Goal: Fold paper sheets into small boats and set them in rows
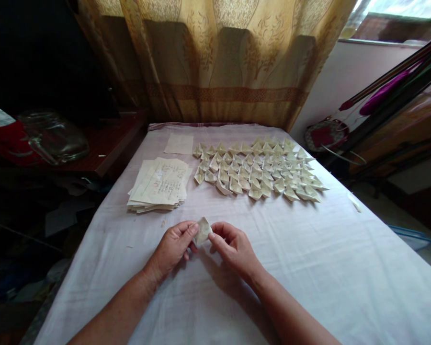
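A small folded piece of paper (203, 231), roughly diamond-shaped, is held up between both hands just above the cloth. My left hand (175, 243) pinches its left edge with thumb and fingers. On the right edge, my right hand (233, 245) grips it with thumb and forefinger, the other fingers curled behind. Past the hands, to the left, lies a stack of loose paper sheets (160, 184), the top one with handwriting. Several rows of folded paper boats (244, 170) stand to the right of that stack. A single blank sheet (179, 143) lies behind the stack.
A white cloth (309, 268) covers the table. On the left, a dark red cabinet (118, 139) carries a glass jar (55, 136) and a red package (7, 143). A patterned yellow curtain (215, 62) hangs behind. A small bag (326, 135) is beyond the right edge.
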Motion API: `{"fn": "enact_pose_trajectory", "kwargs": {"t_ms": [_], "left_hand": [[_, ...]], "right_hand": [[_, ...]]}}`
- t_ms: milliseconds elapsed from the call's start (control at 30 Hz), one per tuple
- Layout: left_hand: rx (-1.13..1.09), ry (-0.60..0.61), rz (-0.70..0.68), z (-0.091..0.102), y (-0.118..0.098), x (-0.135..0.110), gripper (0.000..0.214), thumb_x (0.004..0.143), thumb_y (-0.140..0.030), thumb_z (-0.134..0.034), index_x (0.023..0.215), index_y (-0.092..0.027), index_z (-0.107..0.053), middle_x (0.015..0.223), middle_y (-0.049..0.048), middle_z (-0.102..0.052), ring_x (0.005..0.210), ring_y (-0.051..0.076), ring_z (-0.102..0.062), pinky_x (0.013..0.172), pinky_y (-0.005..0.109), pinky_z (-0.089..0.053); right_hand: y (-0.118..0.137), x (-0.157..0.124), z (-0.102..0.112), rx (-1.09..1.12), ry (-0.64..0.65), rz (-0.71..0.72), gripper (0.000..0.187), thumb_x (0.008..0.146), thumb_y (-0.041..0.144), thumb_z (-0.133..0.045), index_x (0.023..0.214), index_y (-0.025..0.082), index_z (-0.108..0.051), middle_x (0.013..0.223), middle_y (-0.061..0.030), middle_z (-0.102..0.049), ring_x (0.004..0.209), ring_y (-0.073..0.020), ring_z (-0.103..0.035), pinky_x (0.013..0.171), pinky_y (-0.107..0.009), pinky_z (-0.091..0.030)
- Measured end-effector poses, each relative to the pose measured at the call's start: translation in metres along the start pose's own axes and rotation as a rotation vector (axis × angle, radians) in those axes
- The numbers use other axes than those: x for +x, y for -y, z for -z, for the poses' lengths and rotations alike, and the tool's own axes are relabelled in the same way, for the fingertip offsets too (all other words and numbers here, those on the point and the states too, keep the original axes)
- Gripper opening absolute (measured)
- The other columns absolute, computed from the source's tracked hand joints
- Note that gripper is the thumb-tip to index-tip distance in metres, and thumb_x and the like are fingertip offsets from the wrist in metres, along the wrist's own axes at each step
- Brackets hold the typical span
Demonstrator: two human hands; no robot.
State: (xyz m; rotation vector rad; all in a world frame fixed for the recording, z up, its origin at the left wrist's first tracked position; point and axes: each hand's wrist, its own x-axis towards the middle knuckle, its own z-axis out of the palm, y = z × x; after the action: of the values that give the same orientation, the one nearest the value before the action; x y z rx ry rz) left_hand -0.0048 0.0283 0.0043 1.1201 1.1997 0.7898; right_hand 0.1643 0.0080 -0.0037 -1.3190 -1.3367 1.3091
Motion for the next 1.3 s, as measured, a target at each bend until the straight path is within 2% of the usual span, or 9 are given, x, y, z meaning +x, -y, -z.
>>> {"fn": "enact_pose_trajectory", "kwargs": {"t_ms": [167,500,667,733,833,900,1067,1200,1300], "left_hand": [[-0.022,0.039,0.056,0.0031,0.0037,0.0002,0.052,0.073,-0.065,-0.066,0.085,-0.014,-0.069,0.048,-0.0032,-0.058,0.034,0.006,-0.043,0.033,0.015,-0.027],[-0.057,0.078,0.061,0.0051,0.0052,0.002,0.049,0.073,-0.061,-0.069,0.084,-0.014,-0.07,0.047,-0.004,-0.056,0.037,0.006,-0.044,0.037,0.015,-0.029],[-0.035,0.098,0.029,0.0013,0.0072,-0.0005,0.055,0.069,-0.055,-0.076,0.105,-0.014,-0.069,0.064,-0.0011,-0.062,0.047,0.008,-0.05,0.04,0.016,-0.033],[-0.03,0.132,-0.006,0.0006,0.0075,-0.0017,0.06,0.067,-0.047,-0.08,0.116,-0.015,-0.066,0.073,0.0001,-0.065,0.052,0.008,-0.052,0.044,0.017,-0.037],[0.02,0.176,-0.029,0.0027,0.0051,-0.0025,0.061,0.07,-0.039,-0.076,0.125,-0.015,-0.062,0.072,0.0001,-0.065,0.05,0.008,-0.049,0.044,0.017,-0.036],[0.073,0.163,-0.028,0.0047,0.0026,-0.0023,0.059,0.073,-0.036,-0.072,0.126,-0.015,-0.062,0.072,0.0006,-0.065,0.048,0.008,-0.048,0.043,0.018,-0.036],[0.168,0.037,-0.12,0.0028,0.0017,-0.0025,0.049,0.072,-0.031,-0.069,0.118,-0.015,-0.068,0.097,0.0065,-0.069,0.058,0.009,-0.056,0.054,0.021,-0.046],[0.084,0.072,-0.051,-0.0004,0.0038,-0.0043,0.056,0.073,-0.033,-0.069,0.125,-0.015,-0.062,0.09,0.0056,-0.07,0.055,0.009,-0.055,0.051,0.02,-0.045],[-0.019,0.125,0.017,-0.0006,0.0048,-0.0049,0.065,0.071,-0.037,-0.073,0.13,-0.016,-0.057,0.093,0.0062,-0.07,0.061,0.011,-0.06,0.051,0.02,-0.046]], "right_hand": [[-0.0042,0.0014,-0.0033,-0.008,-0.019,0.034,0.029,0.083,0.042,-0.059,0.082,0.015,-0.069,0.069,-0.002,-0.064,0.058,-0.0124,-0.055,0.056,-0.023,-0.046],[-0.0051,0.0024,-0.0039,0.01,-0.087,0.01,0.028,0.079,0.042,-0.059,0.073,0.016,-0.069,0.059,0.0004,-0.058,0.054,-0.0111,-0.048,0.049,-0.021,-0.039],[-0.0028,0.0023,-0.003,-0.033,-0.172,-0.011,0.028,0.075,0.043,-0.061,0.069,0.017,-0.068,0.058,0.0004,-0.058,0.053,-0.0113,-0.048,0.048,-0.021,-0.038],[0.0,0.0027,-0.0015,0.011,-0.167,-0.069,0.027,0.074,0.043,-0.06,0.067,0.017,-0.065,0.056,0.0012,-0.057,0.051,-0.011,-0.048,0.047,-0.021,-0.037],[0.0035,0.0039,0.0014,0.081,-0.145,-0.18,0.024,0.071,0.041,-0.057,0.061,0.019,-0.059,0.049,0.0042,-0.051,0.044,-0.0092,-0.042,0.043,-0.02,-0.033],[0.0044,0.005,0.003,0.094,-0.148,-0.216,0.022,0.069,0.041,-0.055,0.06,0.02,-0.057,0.048,0.0054,-0.049,0.043,-0.0085,-0.04,0.043,-0.02,-0.031],[0.0043,0.0073,0.0029,0.01,-0.159,-0.225,0.022,0.066,0.04,-0.052,0.06,0.019,-0.057,0.046,0.005,-0.05,0.045,-0.0095,-0.042,0.044,-0.021,-0.032],[0.003,0.0075,0.0013,-0.033,-0.17,-0.197,0.024,0.068,0.041,-0.053,0.06,0.019,-0.057,0.049,0.0039,-0.052,0.048,-0.0102,-0.045,0.045,-0.021,-0.034],[-0.0002,0.0063,0.0003,-0.065,-0.154,-0.161,0.026,0.071,0.043,-0.056,0.063,0.019,-0.058,0.053,0.0019,-0.057,0.05,-0.0114,-0.049,0.047,-0.021,-0.037]]}}
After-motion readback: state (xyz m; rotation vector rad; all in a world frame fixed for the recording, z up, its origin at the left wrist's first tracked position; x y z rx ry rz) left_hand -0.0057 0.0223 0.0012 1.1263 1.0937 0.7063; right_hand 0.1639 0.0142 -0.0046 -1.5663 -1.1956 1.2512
